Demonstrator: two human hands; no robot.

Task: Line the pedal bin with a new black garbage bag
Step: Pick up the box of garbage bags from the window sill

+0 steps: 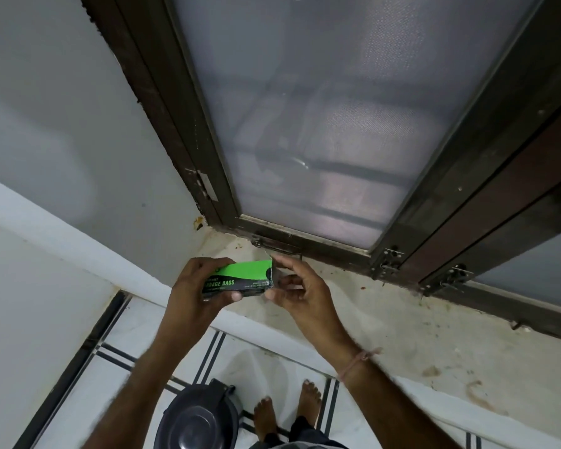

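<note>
So right now I've got the garbage bag box (240, 280), the green and black one with "BAGE BAGS" readable on the side, up in front of me over the stone sill (402, 322). My left hand (196, 286) is wrapped around its left end, fingers over the top and thumb underneath along the bottom edge, so that hand is closed on it. My right hand (300, 286) is at 3 o'clock from the box, right at its open end, with the fingertips curled in and touching that end; thumb sits low near the bottom corner. Can't really tell if I'm pinching anything there or just resting on the flap, the fingers hide it.

The pedal bin (198, 416) is down on the tiled floor (117, 367) at about 6 o'clock from the box, well apart from it, dark lid closed. My bare feet (287, 413) are just beside the bin, at its 3 o'clock. Up at 12 o'clock from my hands is the brown window frame (305, 241) with a mesh screen (321, 124), the wall (62, 108) off around 10 o'clock.
</note>
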